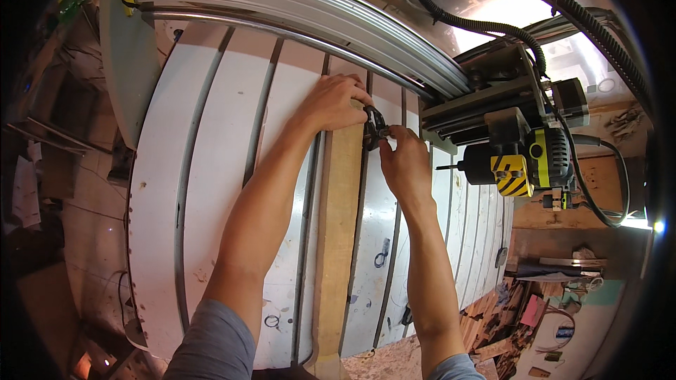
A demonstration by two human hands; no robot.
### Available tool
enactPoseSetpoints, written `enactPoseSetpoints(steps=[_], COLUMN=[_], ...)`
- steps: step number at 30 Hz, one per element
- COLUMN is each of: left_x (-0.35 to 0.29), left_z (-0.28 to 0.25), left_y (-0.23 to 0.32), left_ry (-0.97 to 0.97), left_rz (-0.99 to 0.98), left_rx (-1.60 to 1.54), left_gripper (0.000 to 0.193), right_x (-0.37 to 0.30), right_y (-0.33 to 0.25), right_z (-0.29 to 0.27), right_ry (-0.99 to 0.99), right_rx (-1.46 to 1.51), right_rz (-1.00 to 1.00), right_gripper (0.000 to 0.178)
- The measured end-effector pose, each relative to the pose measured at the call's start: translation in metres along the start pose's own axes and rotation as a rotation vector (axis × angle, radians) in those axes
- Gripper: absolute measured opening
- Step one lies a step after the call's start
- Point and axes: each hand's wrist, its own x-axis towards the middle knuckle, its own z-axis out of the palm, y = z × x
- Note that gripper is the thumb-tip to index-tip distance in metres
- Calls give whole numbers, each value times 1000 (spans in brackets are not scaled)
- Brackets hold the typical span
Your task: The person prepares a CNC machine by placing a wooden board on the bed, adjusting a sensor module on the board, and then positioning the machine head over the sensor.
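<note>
A long wooden board lies lengthwise on the white slotted machine bed. Beside the board's far end sits a small black clamp, partly covered by my fingers. My left hand is over that end of the board, its fingers bent round to the clamp's upper side. From the right, my right hand pinches the clamp's near side between thumb and fingers. The exact part between those fingertips is too small to make out.
A metal gantry beam spans the bed just beyond my hands. Right of my right hand, a router spindle points its bit toward me. Black cable hoses loop above it. Wood scraps lie at lower right.
</note>
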Motion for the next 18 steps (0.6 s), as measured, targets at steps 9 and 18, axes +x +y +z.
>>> enactPoseSetpoints(steps=[9, 18], left_x=[1, 3], left_z=[-2, -3], left_y=[3, -3], left_ry=[-7, 5], left_rz=[-8, 31], left_rx=[-25, -73], left_gripper=[36, 34], right_x=[14, 18], right_y=[-4, 0], right_z=[-9, -12], right_ry=[-58, -77], right_rx=[-194, -65], right_rz=[-204, -126], right_gripper=[18, 19])
